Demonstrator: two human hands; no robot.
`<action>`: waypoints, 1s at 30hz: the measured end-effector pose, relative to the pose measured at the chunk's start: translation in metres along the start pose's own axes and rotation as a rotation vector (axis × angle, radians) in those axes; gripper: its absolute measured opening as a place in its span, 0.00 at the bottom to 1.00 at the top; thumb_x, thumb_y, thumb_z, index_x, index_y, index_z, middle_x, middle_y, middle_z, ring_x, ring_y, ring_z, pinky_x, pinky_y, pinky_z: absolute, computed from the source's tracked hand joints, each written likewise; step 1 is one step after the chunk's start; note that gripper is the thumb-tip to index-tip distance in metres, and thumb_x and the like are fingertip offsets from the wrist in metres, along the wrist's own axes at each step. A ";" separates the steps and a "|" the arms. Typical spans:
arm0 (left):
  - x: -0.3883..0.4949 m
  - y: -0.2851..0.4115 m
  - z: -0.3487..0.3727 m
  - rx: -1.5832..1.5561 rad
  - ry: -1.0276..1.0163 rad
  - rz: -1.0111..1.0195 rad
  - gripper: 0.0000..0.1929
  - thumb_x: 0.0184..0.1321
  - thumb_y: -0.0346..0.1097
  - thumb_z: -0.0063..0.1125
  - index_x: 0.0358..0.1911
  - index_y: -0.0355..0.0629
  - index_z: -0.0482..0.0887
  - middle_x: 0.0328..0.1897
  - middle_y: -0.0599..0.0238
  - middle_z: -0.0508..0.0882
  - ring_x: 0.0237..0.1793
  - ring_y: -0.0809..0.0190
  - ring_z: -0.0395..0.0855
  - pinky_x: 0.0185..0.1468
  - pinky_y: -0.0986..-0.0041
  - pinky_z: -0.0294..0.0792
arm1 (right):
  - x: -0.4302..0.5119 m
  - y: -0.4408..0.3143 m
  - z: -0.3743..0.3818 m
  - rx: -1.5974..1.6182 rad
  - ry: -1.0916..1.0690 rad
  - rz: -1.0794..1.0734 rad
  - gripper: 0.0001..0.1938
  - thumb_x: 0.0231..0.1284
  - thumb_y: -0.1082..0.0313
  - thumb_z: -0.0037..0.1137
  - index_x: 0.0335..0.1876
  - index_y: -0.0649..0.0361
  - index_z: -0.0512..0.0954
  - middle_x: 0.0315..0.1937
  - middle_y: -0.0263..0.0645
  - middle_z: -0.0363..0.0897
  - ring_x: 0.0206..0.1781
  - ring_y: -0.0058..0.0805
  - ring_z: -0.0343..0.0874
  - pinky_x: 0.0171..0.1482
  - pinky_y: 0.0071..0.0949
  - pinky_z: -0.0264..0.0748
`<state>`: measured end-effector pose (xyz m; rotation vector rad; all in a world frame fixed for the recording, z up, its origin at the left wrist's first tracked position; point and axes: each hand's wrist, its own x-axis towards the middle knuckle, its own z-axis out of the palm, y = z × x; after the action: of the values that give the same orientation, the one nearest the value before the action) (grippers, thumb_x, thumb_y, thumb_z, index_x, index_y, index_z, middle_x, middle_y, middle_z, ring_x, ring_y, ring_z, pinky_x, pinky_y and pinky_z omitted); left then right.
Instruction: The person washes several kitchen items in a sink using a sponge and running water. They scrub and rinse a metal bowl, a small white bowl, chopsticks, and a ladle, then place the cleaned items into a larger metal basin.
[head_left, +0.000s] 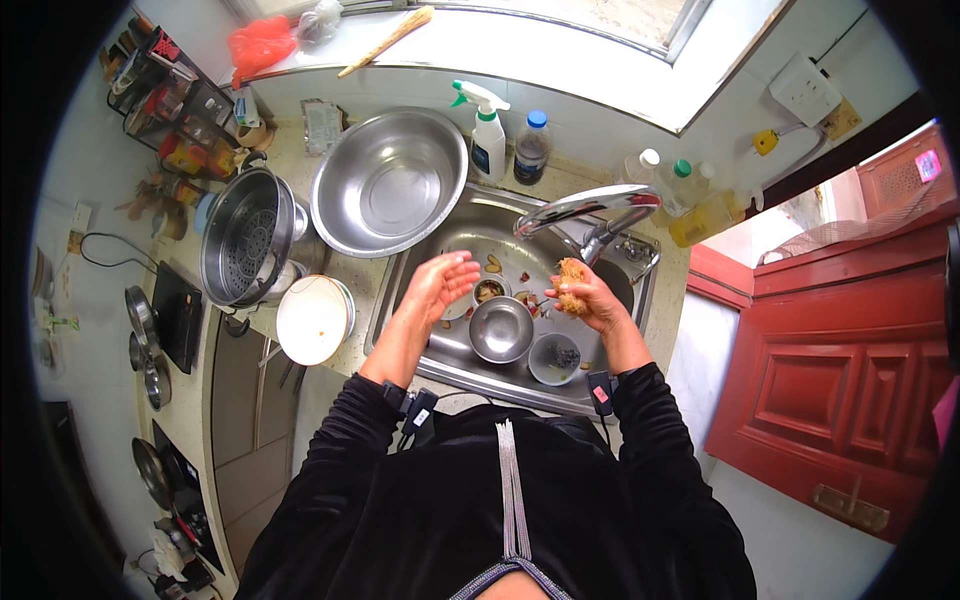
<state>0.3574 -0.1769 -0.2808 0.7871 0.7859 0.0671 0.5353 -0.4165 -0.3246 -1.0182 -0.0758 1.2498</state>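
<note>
My right hand (597, 298) grips a tan, fibrous scrubbing pad (572, 288) over the right part of the steel sink (466, 241). Above the sink's left part is my left hand (441, 283), its palm turned inward, fingers apart, holding nothing. Between and below the hands, a small metal bowl (501, 330) sits in the basin. To its right stands a pale bowl (554, 359) with dark bits inside. A small cup (491, 289) with food scraps is behind the metal bowl. More scraps (534, 304) lie on the sink floor. The chrome faucet (592, 206) arches over the basin; no water stream shows.
A large steel basin (390, 180) rests at the sink's back left corner. Left of it are a steamer pot (247, 232) and stacked plates (313, 321). A spray bottle (487, 139) and a blue-capped bottle (532, 150) stand behind. A red door (832, 375) is at right.
</note>
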 end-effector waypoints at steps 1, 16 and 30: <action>-0.005 0.011 0.007 0.028 0.032 0.052 0.14 0.61 0.36 0.51 0.48 0.39 0.76 0.43 0.56 0.83 0.40 0.61 0.83 0.42 0.74 0.76 | -0.002 -0.001 -0.001 -0.111 0.113 0.017 0.29 0.50 0.77 0.55 0.60 0.58 0.58 0.46 0.46 0.69 0.45 0.40 0.79 0.39 0.32 0.80; -0.094 0.068 0.151 0.441 -0.207 0.911 0.11 0.61 0.26 0.50 0.47 0.35 0.77 0.40 0.60 0.82 0.37 0.67 0.81 0.43 0.78 0.71 | -0.025 0.026 -0.028 -0.986 0.307 -0.014 0.14 0.57 0.66 0.57 0.47 0.60 0.73 0.35 0.37 0.78 0.37 0.29 0.81 0.27 0.27 0.78; -0.043 0.043 0.329 1.089 -0.519 1.106 0.14 0.51 0.27 0.56 0.44 0.41 0.81 0.42 0.57 0.82 0.41 0.61 0.82 0.42 0.73 0.74 | -0.035 0.048 -0.100 -0.831 0.590 0.020 0.14 0.44 0.66 0.65 0.39 0.61 0.81 0.29 0.37 0.82 0.33 0.26 0.80 0.40 0.29 0.76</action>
<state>0.5524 -0.3610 -0.0804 2.1058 -0.2709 0.4240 0.5426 -0.5059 -0.3984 -2.0762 -0.1314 0.8811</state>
